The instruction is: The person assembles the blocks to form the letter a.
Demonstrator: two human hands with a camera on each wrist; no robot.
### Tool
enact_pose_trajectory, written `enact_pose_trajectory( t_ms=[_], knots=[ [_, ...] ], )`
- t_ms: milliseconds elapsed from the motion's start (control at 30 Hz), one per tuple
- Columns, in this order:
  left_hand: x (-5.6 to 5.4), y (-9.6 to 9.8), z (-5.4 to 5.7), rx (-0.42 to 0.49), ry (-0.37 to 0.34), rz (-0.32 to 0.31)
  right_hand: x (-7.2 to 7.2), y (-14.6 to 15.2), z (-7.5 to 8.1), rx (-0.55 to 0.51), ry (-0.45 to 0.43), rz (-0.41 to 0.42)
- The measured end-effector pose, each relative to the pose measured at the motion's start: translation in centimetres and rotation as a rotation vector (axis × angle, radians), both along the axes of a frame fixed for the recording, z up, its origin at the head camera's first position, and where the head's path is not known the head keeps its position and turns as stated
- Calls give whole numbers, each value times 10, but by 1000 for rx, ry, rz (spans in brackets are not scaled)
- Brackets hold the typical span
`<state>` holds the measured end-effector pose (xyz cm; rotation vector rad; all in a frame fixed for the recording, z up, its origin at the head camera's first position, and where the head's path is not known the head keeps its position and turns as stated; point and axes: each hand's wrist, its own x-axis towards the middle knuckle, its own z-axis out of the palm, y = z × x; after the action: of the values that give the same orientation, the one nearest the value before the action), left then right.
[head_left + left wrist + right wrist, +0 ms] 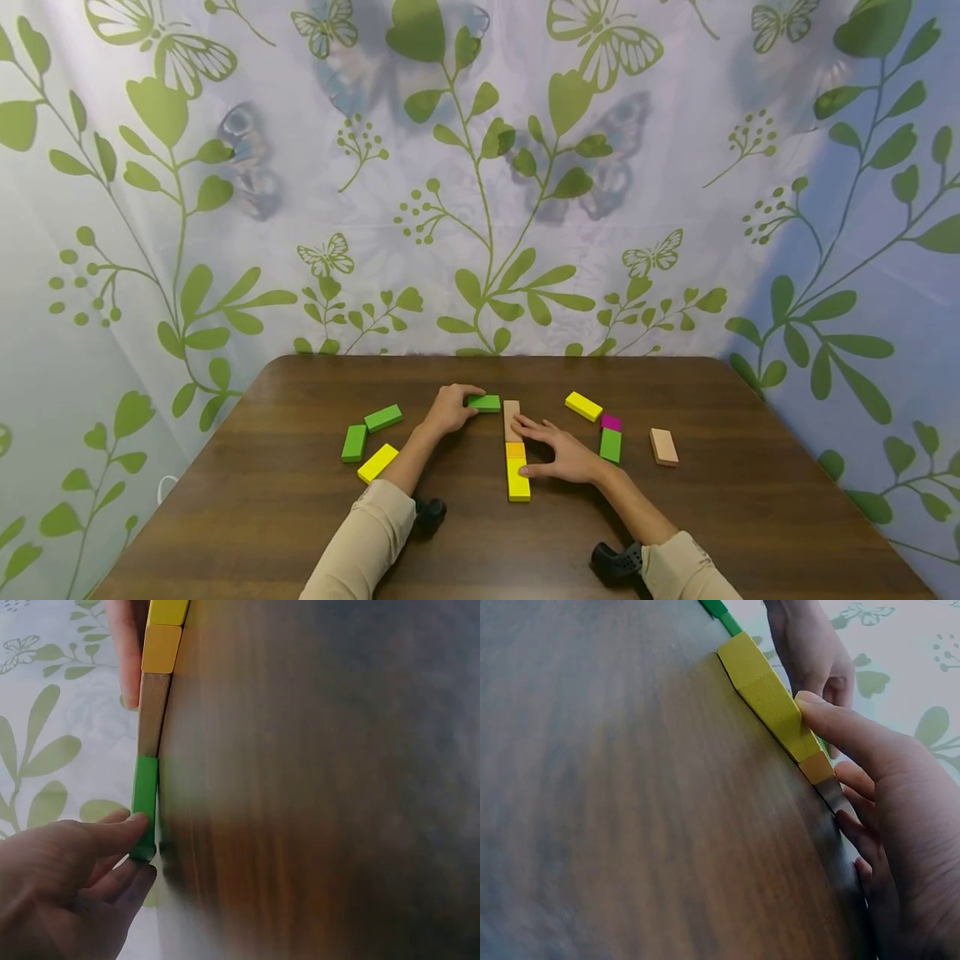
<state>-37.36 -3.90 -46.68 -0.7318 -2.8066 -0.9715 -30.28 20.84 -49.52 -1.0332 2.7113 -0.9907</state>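
Note:
My left hand (448, 410) holds a green wooden block (486, 404) by its left end, thumb and fingers pinching it in the left wrist view. Just right of that block, a column of blocks runs toward me: a plain wood block (512, 414), a small orange block (515, 450) and a yellow block (518, 485). My right hand (564, 454) lies at the column's right side, fingers spread. Its thumb touches the yellow block (780, 712), and its fingertips reach the plain wood block. Whether the green block touches the wood one is hard to tell.
On the left lie two green blocks (383, 417) and a yellow block (377, 463). To the right are a yellow block (583, 407), a magenta block (611, 422) against a green block (611, 446), and a plain wood block (663, 447). A patterned curtain (480, 208) hangs behind the table (480, 550).

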Motion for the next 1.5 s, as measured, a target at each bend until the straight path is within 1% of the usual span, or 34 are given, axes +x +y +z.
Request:
enact_pose_trajectory(
  t_ms=[133,267,567,733,867,967,1067,1133,1233,1367,1433,1500],
  knots=[
    [-3,2,-2,-5,-25,-2,0,0,2,5,-2,0],
    [-6,3,-3,-18,-27,-13,-1,0,2,2,-2,4],
    [-6,7,-8,-24,-35,-8,-2,0,-3,-9,27,23],
    [-5,7,-7,-13,-33,-13,-1,1,-3,-3,12,17],
    [-3,1,-2,29,-15,-12,-1,1,-3,-6,12,20],
    [0,-7,3,65,-5,-10,-1,0,-2,-15,12,20],
    [4,-19,8,98,5,-9,-1,0,-1,-16,11,18],
    [7,-29,11,125,6,7,-1,0,-1,-12,10,14],
    [12,-45,14,160,32,43,0,0,-1,-4,10,11],
    [16,-71,15,183,91,89,1,1,-1,6,12,2],
    [18,-84,15,194,104,103,1,1,-1,8,15,-1],
    [19,-98,14,202,98,115,1,1,-1,5,13,0]
  ],
)
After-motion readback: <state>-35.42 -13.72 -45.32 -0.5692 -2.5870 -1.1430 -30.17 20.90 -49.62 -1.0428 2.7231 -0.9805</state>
